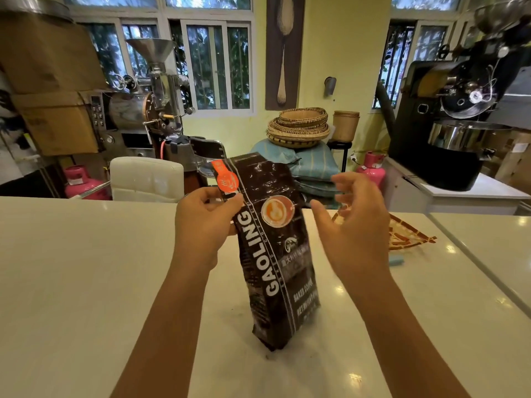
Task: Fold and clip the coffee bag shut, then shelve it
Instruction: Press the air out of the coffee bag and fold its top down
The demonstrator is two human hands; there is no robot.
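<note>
On white counter [86, 282]: dark coffee bag [275, 254] upright, top unfolded. Left hand [205, 222] pinches orange clip [225, 176] beside bag's upper edge. Right hand [355, 225] spread wide, empty, near bag.

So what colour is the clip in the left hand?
Orange plastic clip, clearest in the head view.

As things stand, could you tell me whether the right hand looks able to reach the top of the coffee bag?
Probably yes. The right hand is open and empty beside the upright coffee bag, with nothing between it and the unfolded top. The left hand, pinching the orange clip, is at the bag's other side.
</note>
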